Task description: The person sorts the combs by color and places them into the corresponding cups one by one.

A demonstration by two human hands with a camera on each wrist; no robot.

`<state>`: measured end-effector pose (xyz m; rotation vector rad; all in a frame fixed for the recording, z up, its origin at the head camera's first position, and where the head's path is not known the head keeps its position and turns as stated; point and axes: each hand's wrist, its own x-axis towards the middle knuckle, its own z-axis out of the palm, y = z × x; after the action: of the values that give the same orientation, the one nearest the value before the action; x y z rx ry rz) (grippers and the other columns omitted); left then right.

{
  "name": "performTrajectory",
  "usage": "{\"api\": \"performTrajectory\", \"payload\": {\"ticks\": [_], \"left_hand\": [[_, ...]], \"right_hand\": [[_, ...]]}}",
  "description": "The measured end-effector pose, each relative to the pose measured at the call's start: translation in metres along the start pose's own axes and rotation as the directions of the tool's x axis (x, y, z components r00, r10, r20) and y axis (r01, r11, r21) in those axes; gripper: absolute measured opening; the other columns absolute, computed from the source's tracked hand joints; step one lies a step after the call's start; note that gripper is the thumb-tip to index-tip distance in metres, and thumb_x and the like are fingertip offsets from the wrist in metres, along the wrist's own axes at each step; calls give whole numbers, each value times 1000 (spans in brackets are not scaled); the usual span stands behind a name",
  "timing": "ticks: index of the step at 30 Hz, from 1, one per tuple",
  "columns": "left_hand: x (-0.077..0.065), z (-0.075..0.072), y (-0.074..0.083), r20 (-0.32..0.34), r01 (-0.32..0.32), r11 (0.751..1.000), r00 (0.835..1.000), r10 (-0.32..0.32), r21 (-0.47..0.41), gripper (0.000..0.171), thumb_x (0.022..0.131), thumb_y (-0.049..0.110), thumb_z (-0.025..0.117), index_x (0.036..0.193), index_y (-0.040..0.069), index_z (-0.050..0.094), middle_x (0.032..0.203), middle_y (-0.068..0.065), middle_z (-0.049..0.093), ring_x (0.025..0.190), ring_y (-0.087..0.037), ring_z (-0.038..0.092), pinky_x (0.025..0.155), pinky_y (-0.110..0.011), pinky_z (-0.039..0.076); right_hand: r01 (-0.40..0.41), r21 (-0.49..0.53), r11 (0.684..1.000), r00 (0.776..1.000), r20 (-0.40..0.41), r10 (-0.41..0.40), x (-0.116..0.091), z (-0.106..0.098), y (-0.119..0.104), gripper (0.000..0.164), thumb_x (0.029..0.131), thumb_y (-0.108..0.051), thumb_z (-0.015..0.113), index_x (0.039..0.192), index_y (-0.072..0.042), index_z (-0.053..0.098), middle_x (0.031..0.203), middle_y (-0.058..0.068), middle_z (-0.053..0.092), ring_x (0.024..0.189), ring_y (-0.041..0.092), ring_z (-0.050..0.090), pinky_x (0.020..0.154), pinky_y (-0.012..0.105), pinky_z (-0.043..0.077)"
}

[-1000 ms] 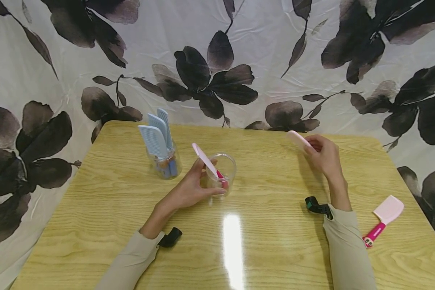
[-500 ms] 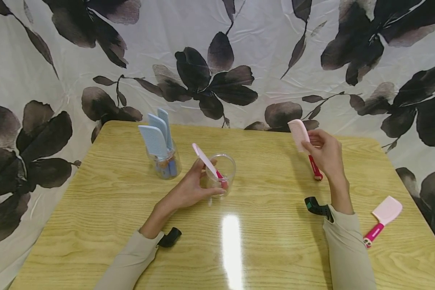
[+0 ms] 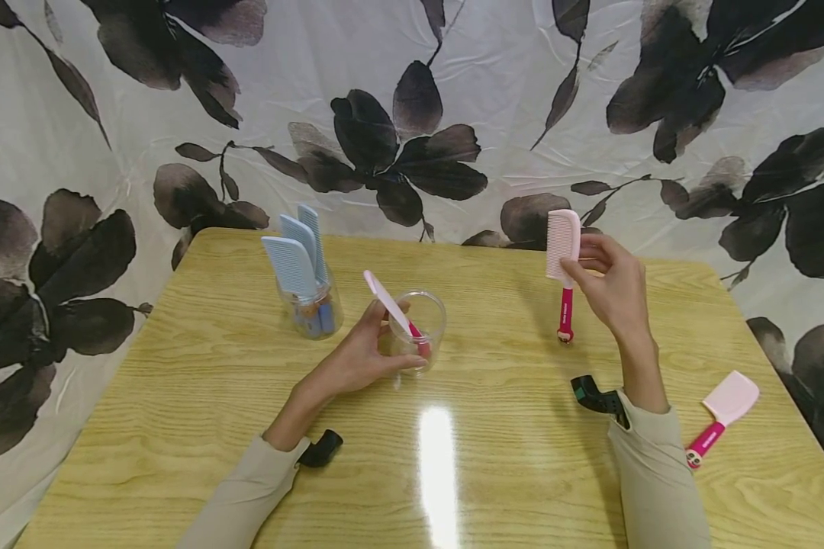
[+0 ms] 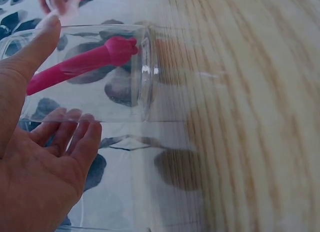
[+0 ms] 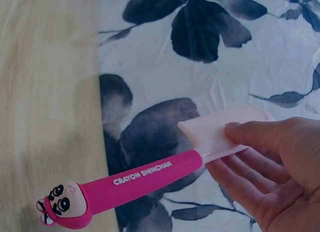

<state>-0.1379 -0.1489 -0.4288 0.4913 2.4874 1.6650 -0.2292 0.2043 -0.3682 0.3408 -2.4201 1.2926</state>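
Note:
My left hand [image 3: 360, 354] grips a clear jar [image 3: 434, 320] standing on the table, thumb on the near side and fingers behind. Inside the jar a pink comb [image 3: 387, 303] leans left, its deep-pink handle [image 4: 80, 64] seen through the wall in the left wrist view. Above the table at the right, my right hand [image 3: 611, 286] pinches a second pink comb [image 3: 563, 240] by its toothed head. That comb hangs upright, and its handle [image 5: 142, 181], with a cartoon face at the end, points down. A third pink comb [image 3: 731, 398] lies on the table near the right forearm.
Left of the held jar stands another clear jar [image 3: 313, 316] with several blue combs [image 3: 295, 263] upright in it. The wooden table [image 3: 508, 457] ends at the back against a floral cloth [image 3: 508, 114].
My right hand has turned the pink comb from slanting away to upright, so its teeth and handle now show. The left hand, the jar and its comb have stayed put.

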Motion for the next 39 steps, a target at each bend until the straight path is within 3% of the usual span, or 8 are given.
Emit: {"api": "performTrajectory", "payload": {"ticks": [7, 23, 29, 33, 39], "left_hand": [[-1, 0, 0, 4, 13, 1000, 1000, -13, 10, 98, 84, 17, 88, 158, 4, 26, 161, -20, 34, 145, -35, 41, 119, -51, 35], [-1, 1, -2, 5, 9, 1000, 1000, -9, 0, 97, 83, 17, 89, 157, 4, 27, 160, -21, 35, 145, -35, 41, 119, -52, 35], [-1, 0, -3, 4, -2, 1000, 1000, 2, -8, 99, 83, 17, 89, 157, 6, 25, 160, -21, 36, 140, -38, 47, 119, -55, 34], [0, 0, -2, 6, -10, 1000, 1000, 10, -2, 99, 83, 16, 89, 157, 4, 25, 160, -21, 37, 137, -36, 51, 118, -54, 36], [1, 0, -2, 6, 2, 1000, 1000, -2, 7, 99, 84, 17, 88, 158, 4, 23, 161, -20, 35, 146, -35, 40, 119, -51, 36]], "right_hand": [[44, 67, 997, 999, -4, -44, -4, 5, -15, 37, 87, 5, 79, 120, 12, 64, 108, 28, 72, 85, -9, 63, 80, 8, 52], [53, 175, 983, 999, -18, -51, -13, 13, -47, 37, 86, 6, 80, 118, 13, 62, 109, 24, 71, 89, -1, 66, 83, 13, 55], [50, 230, 972, 999, -21, -47, -13, 17, -58, 37, 87, 6, 79, 118, 14, 60, 108, 21, 71, 91, 5, 68, 85, 16, 56], [62, 267, 962, 998, -41, -53, -13, 19, -63, 36, 87, 7, 78, 117, 14, 59, 107, 15, 69, 92, 9, 68, 86, 19, 57], [129, 374, 919, 991, -77, -107, -11, 21, -71, 35, 86, 13, 75, 117, 13, 60, 107, 6, 69, 94, 16, 70, 88, 25, 59]]}}
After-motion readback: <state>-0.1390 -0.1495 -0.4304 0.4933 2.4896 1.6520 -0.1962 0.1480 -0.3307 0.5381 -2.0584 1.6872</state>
